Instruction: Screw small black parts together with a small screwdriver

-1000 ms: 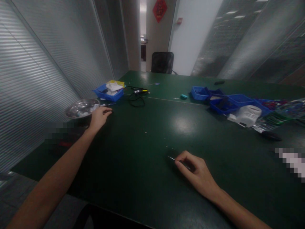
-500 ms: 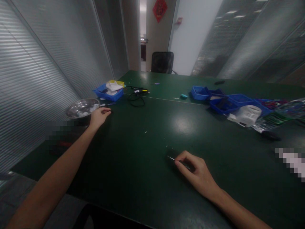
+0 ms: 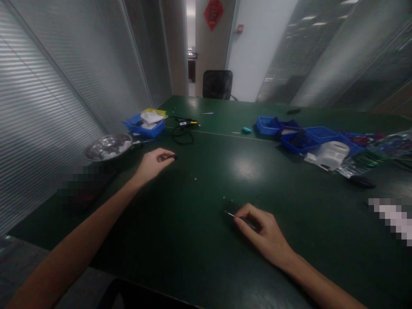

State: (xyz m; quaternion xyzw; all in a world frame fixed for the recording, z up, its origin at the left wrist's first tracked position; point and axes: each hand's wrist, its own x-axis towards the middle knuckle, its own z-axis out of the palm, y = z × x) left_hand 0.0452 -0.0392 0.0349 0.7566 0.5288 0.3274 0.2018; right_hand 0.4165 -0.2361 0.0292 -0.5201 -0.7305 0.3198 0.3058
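Note:
My left hand [image 3: 156, 162] is over the left part of the green table, its fingers closed in a pinch around a small black object [image 3: 174, 157]. What kind of object it is cannot be made out. Nearer to me, my right hand [image 3: 264, 229] rests low by the table top. Thumb and fingers there grip a slim tool with a thin metal tip [image 3: 229, 213], which points left. Most of the tool's body is hidden in the palm. A few tiny white bits [image 3: 195, 178] lie on the table between the hands.
A steel bowl [image 3: 93, 148] with white scraps stands at the left, beside a blue bin [image 3: 154, 130]. Behind is a black cable [image 3: 182, 142]. Blue trays [image 3: 268, 126], a white plastic item [image 3: 334, 154] and clear bags [image 3: 380, 150] occupy the right side.
My left hand has moved right, away from the steel bowl, and the black object between its fingers now shows more clearly. The right hand has stayed almost still with its tool.

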